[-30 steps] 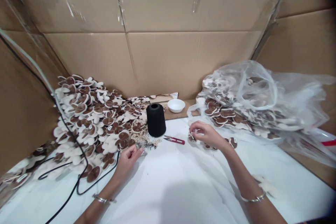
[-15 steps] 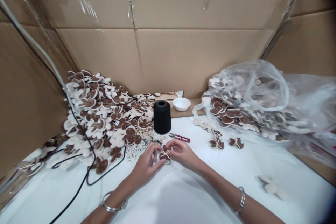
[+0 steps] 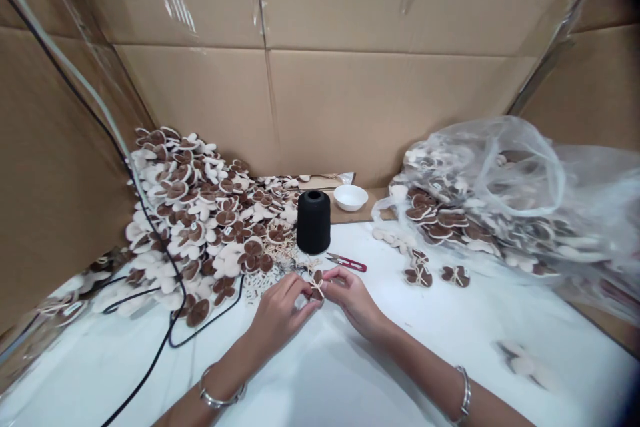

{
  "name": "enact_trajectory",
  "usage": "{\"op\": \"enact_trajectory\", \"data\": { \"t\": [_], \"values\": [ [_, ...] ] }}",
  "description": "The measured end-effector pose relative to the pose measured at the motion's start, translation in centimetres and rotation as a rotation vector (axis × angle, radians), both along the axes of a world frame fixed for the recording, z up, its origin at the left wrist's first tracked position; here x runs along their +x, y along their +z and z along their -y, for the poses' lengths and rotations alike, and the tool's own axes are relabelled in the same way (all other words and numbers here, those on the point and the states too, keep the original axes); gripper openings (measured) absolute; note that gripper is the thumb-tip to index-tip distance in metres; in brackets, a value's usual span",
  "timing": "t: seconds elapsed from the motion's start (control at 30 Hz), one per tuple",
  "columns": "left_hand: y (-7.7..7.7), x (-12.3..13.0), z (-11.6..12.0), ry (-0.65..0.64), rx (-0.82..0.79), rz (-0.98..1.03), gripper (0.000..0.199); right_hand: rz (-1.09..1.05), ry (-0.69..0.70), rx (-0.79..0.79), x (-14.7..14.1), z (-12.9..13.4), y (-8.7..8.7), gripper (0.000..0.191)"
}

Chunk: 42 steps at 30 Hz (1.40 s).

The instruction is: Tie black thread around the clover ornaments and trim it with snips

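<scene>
Just nearer the wearer than the black cone [image 3: 313, 225], the brown bow-tied piece [image 3: 317, 287] sits pinched between the left hand's [image 3: 280, 310] and right hand's [image 3: 357, 305] fingers.

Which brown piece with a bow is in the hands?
The bowed piece pinched between left hand and right hand, below the red snips in view; the other bowed pieces at right lie on the table, touched by neither.

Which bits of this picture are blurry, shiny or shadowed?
All in the head view: the white piece at lower right looks smeared; glare streaks the clear tape at upper left; soft grey shadow darkens the white table at bottom centre; the upper right corner is black.
</scene>
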<state>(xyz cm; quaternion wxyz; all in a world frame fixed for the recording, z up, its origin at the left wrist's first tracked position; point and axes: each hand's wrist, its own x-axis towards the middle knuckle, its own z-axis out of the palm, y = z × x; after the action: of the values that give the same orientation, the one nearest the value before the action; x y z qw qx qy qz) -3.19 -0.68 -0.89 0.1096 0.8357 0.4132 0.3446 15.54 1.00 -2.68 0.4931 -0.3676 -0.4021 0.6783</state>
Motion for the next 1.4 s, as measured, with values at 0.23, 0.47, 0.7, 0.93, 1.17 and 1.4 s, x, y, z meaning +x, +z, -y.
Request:
{"op": "enact_trajectory", "data": {
  "t": [0.23,0.47,0.7,0.93,1.17,1.4],
  "values": [
    [-0.3,-0.2,-0.2,0.020,-0.038,0.039,0.015,-0.196,-0.010,-0.130,-0.3,0.1,0.2,0.031],
    [-0.5,-0.6,-0.5,0.030,-0.127,0.075,0.025,-0.204,-0.006,-0.125,-0.3,-0.1,-0.1,0.029],
    [-0.3,-0.5,-0.5,0.051,-0.210,0.094,0.024,-0.198,-0.008,-0.130,-0.2,-0.2,0.2,0.032],
    [-0.2,-0.4,-0.4,0.039,-0.195,0.089,0.020,-0.202,0.038,-0.115,0.0,-0.3,-0.4,0.030],
    [-0.1,-0.1,-0.4,0.048,-0.115,0.059,0.015,-0.168,0.034,-0.087,-0.3,-0.3,0.3,0.033],
    [-0.7,1.3,0.4,0.050,-0.076,0.025,0.006,-0.006,-0.092,0.017,-1.3,0.0,-0.1,0.042]
  ]
}}
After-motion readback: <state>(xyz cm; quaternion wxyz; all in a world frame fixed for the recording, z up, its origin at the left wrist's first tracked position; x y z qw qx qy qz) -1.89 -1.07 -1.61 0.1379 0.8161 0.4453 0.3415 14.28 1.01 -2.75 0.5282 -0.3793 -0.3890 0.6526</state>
